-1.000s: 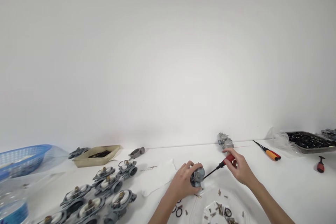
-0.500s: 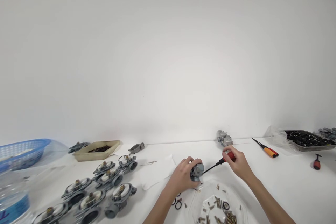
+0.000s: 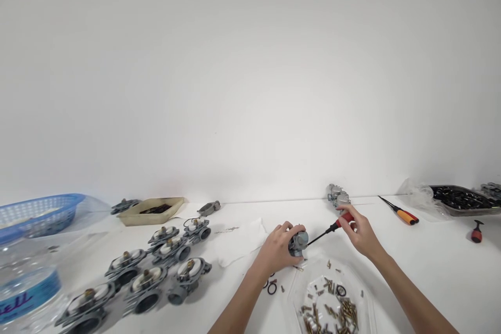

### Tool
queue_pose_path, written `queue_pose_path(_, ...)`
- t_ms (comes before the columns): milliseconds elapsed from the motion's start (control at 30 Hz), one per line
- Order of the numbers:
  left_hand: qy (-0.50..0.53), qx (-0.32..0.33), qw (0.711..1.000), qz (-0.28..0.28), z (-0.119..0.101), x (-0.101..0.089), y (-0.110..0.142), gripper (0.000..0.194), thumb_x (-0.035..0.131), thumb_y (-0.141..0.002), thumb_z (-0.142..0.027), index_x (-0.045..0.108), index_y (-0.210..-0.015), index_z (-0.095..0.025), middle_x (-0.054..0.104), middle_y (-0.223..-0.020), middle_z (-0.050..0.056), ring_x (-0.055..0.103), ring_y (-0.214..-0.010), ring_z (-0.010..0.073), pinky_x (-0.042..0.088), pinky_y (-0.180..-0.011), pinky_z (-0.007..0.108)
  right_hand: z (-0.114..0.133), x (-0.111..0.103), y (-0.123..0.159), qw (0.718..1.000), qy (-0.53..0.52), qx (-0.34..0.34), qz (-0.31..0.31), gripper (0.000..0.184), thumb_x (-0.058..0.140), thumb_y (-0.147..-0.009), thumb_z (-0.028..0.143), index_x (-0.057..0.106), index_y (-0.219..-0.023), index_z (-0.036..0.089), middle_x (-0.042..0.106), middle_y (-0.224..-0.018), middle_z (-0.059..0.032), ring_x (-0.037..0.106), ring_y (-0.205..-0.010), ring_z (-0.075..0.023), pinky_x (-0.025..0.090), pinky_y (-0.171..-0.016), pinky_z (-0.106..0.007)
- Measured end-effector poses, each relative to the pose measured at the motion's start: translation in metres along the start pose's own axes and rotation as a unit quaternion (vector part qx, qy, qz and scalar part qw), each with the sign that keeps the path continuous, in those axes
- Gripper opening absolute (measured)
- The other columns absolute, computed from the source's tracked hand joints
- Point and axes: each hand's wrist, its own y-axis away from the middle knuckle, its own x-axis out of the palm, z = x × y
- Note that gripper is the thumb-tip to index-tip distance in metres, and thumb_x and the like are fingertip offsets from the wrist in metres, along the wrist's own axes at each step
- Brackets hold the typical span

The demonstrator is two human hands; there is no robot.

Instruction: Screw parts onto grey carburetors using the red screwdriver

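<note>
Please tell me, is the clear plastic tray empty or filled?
Partly filled: many small brass-coloured parts lie in the clear tray, with gaps between them.

The left hand (image 3: 277, 247) is curled just off the clear tray's (image 3: 321, 302) far left edge, fingers arched above, thumb below. Beyond its far right edge, the right hand (image 3: 361, 234) is pinched, the smaller fingers apparently bent, though partly hidden. The left forearm (image 3: 243, 296) and right forearm (image 3: 409, 290) flank it.

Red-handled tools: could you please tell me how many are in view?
3: a screwdriver in the right hand, a red-handled tool beside the orange-handled tool, and a stubby tool farther right.
</note>
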Motion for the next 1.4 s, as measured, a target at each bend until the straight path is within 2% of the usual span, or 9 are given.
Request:
queue_pose_path(233, 0.014, -0.009, 1.000, 0.012, -0.003, -0.004, 0.001, 0.061, 0.074, -0.066, -0.024, 0.057, -0.124, -0.033, 0.058, -0.112, 0.004, 0.058, -0.095, 0.0257, 0.048, -0.080, 0.035, 0.004, -0.001, 0.001, 0.998, 0.012, 0.054, -0.005, 0.029, 0.056, -0.091, 0.050, 0.060, -0.098, 0.022, 0.059, -0.059, 0.0013, 0.051, -0.053, -0.0162, 0.043, -0.053, -0.028)
queue_pose_path(400, 0.014, -0.008, 1.000, 0.010, -0.002, -0.003, 0.001, 0.061, 0.074, -0.066, -0.022, 0.057, -0.124, -0.033, 0.058, -0.110, 0.003, 0.057, -0.093, 0.0250, 0.048, -0.079, 0.034, 0.006, -0.003, 0.002, 1.000, -0.010, 0.005, 0.021, 0.031, 0.056, -0.090, 0.043, 0.056, -0.113, 0.022, 0.067, -0.072, -0.0019, 0.059, -0.065, -0.0187, 0.043, -0.054, -0.027)
queue_pose_path(567, 0.013, -0.003, 1.000, 0.005, -0.002, -0.003, 0.002, 0.061, 0.073, -0.066, -0.021, 0.057, -0.124, -0.033, 0.058, -0.110, 0.003, 0.057, -0.094, 0.0248, 0.048, -0.079, 0.034, 0.005, -0.002, 0.001, 0.999, 0.002, 0.041, 0.003, 0.026, 0.051, -0.094, 0.046, 0.060, -0.096, 0.022, 0.060, -0.059, 0.0010, 0.051, -0.053, -0.0156, 0.042, -0.053, -0.028)
queue_pose_path(700, 0.008, -0.006, 1.000, 0.002, -0.001, -0.001, 0.002, 0.062, 0.074, -0.066, -0.022, 0.057, -0.124, -0.033, 0.057, -0.110, 0.003, 0.057, -0.093, 0.0246, 0.048, -0.078, 0.033, 0.004, -0.002, 0.002, 1.000, -0.011, 0.000, 0.013, 0.031, 0.054, -0.091, 0.043, 0.057, -0.114, 0.022, 0.065, -0.076, -0.0022, 0.060, -0.067, -0.0185, 0.044, -0.054, -0.026)
queue_pose_path(867, 0.010, -0.003, 1.000, 0.001, 0.000, -0.001, 0.001, 0.061, 0.074, -0.066, -0.022, 0.056, -0.124, -0.033, 0.057, -0.110, 0.003, 0.057, -0.093, 0.0244, 0.048, -0.078, 0.033, 0.009, -0.004, 0.001, 0.999, 0.006, 0.054, 0.000, 0.028, 0.052, -0.093, 0.048, 0.060, -0.095, 0.021, 0.057, -0.058, 0.0018, 0.052, -0.053, -0.0159, 0.042, -0.053, -0.027)
queue_pose_path(1000, 0.009, -0.001, 1.000, 0.004, 0.001, -0.001, 0.001, 0.063, 0.075, -0.066, -0.021, 0.056, -0.125, -0.033, 0.057, -0.111, 0.003, 0.058, -0.094, 0.0250, 0.048, -0.081, 0.034, 0.012, -0.005, 0.000, 1.000, -0.010, 0.010, 0.020, 0.033, 0.055, -0.089, 0.044, 0.057, -0.114, 0.022, 0.066, -0.076, -0.0026, 0.060, -0.066, -0.0185, 0.044, -0.054, -0.027)
queue_pose_path(1167, 0.010, -0.002, 1.000, 0.006, 0.000, -0.001, 0.002, 0.063, 0.074, -0.067, -0.021, 0.056, -0.125, -0.033, 0.058, -0.111, 0.003, 0.058, -0.094, 0.0250, 0.048, -0.080, 0.034, 0.013, -0.006, -0.001, 0.998, 0.016, 0.066, 0.005, 0.029, 0.051, -0.093, 0.048, 0.060, -0.089, 0.021, 0.056, -0.056, 0.0025, 0.044, -0.048, -0.0130, 0.038, -0.050, -0.026)
queue_pose_path(1300, 0.003, 0.001, 1.000, 0.004, 0.000, -0.001, 0.002, 0.062, 0.074, -0.068, -0.022, 0.055, -0.126, -0.033, 0.058, -0.111, 0.003, 0.058, -0.094, 0.0253, 0.048, -0.078, 0.034, 0.011, -0.006, -0.001, 0.999, -0.005, 0.028, 0.018, 0.027, 0.054, -0.091, 0.042, 0.060, -0.106, 0.021, 0.063, -0.068, -0.0005, 0.054, -0.059, -0.0159, 0.042, -0.052, -0.026)
queue_pose_path(1400, 0.006, 0.003, 1.000, 0.000, 0.001, -0.001, 0.002, 0.062, 0.074, -0.067, -0.022, 0.056, -0.125, -0.033, 0.058, -0.111, 0.003, 0.058, -0.095, 0.0256, 0.048, -0.080, 0.035, 0.011, -0.007, 0.000, 0.999, 0.001, 0.037, 0.026, 0.024, 0.054, -0.091, 0.044, 0.061, -0.098, 0.021, 0.059, -0.061, 0.0019, 0.050, -0.053, -0.0142, 0.039, -0.050, -0.025)
